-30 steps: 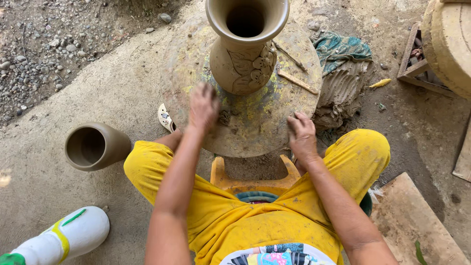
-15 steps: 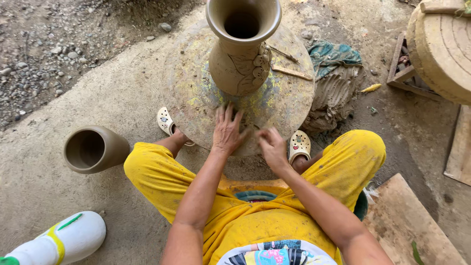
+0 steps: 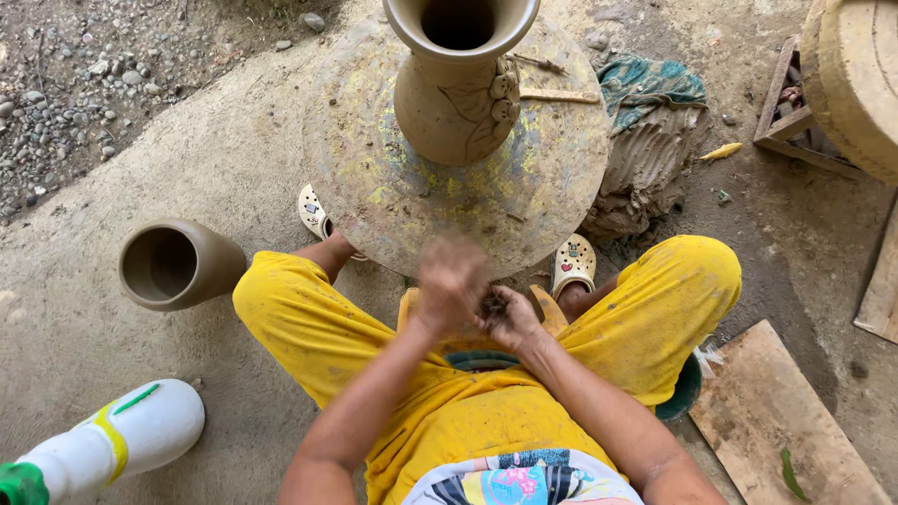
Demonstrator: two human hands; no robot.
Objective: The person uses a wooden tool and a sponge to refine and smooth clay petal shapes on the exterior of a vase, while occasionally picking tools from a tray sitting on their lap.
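Head view shows you seated over a round, clay-smeared turntable (image 3: 393, 187), knees in yellow trousers spread to either side of it. On the turntable stands a tall clay vase (image 3: 458, 93), upright, its long axis vertical and its flared mouth opening straight up toward you; the inside looks dark and hollow, with raised leaf shapes on the side facing right. A second clay pot (image 3: 178, 265) lies on its side on the ground to your left, mouth pointing toward you, nothing visible inside. A mound of wet clay (image 3: 645, 168) sits right of the turntable under a teal cloth (image 3: 655, 82). Your left hand (image 3: 452, 281) and right hand (image 3: 510, 316) meet just below the turntable's near edge, touching each other. Both are blurred; fingers look curled, but you cannot tell what they hold.
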